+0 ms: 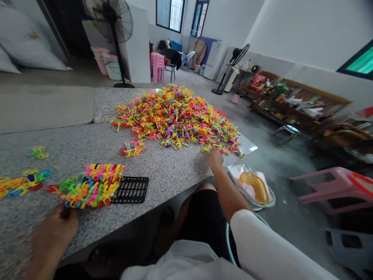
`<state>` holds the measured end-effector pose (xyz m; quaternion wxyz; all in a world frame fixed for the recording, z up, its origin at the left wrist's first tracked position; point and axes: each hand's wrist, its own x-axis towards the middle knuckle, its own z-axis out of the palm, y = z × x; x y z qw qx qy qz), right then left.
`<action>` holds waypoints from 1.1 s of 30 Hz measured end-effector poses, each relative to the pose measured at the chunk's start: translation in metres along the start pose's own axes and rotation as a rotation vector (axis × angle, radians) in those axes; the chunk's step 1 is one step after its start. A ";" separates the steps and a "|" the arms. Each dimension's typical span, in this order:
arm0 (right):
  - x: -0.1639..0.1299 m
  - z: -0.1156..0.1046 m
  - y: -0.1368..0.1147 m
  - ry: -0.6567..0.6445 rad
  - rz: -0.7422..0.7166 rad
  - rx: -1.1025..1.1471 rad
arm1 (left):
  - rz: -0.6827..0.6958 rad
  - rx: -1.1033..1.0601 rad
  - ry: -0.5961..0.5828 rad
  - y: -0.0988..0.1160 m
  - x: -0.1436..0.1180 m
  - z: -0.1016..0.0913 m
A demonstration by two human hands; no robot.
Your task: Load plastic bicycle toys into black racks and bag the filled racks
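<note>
Right hand (213,157) reaches to the pile (177,116) at 12 o'clock, fingers curled on its near edge — grip unclear. Left hand (60,223) rests at 7 o'clock, fingers bent beside the filled rack (96,186) — touching its edge.

A black standing fan (112,23) stood on the floor just past the far edge of the granite table (163,167), with a pink plastic stool (157,64) and a dark chair (172,59) a bit right of the fan and further back. Way right of the fan, a second fan (230,68) leaned near a long wooden bench (294,103) piled with clutter along the wall. Closer in, off the table's right end, a yellow basket (255,187) sat in a white bowl, and another pink stool (335,188) was further right.
</note>
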<state>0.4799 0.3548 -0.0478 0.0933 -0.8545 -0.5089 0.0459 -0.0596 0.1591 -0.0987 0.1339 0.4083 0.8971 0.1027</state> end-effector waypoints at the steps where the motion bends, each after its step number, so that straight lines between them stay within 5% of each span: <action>1: 0.005 0.000 0.011 -0.032 -0.008 -0.029 | 0.011 0.013 -0.004 -0.003 0.002 0.003; 7: 0.009 0.004 0.016 -0.066 -0.072 0.006 | 0.010 0.040 0.022 -0.006 0.002 0.004; 14: -0.056 0.031 -0.040 -0.088 -0.370 0.489 | 0.140 -0.037 0.059 0.008 -0.013 -0.005; 20: -0.135 0.054 -0.102 -0.519 -0.537 0.723 | 0.204 0.044 0.086 0.007 -0.021 0.002; 27: -0.217 0.062 -0.163 -0.851 -0.502 0.869 | 0.227 -0.046 0.067 0.007 -0.024 0.005; 30: -0.231 0.065 -0.173 -0.917 -0.535 0.776 | 0.274 -0.070 0.071 0.006 -0.025 0.006; 33: -0.232 0.065 -0.173 -0.851 -0.688 0.617 | 0.314 -0.092 0.079 0.004 -0.024 0.009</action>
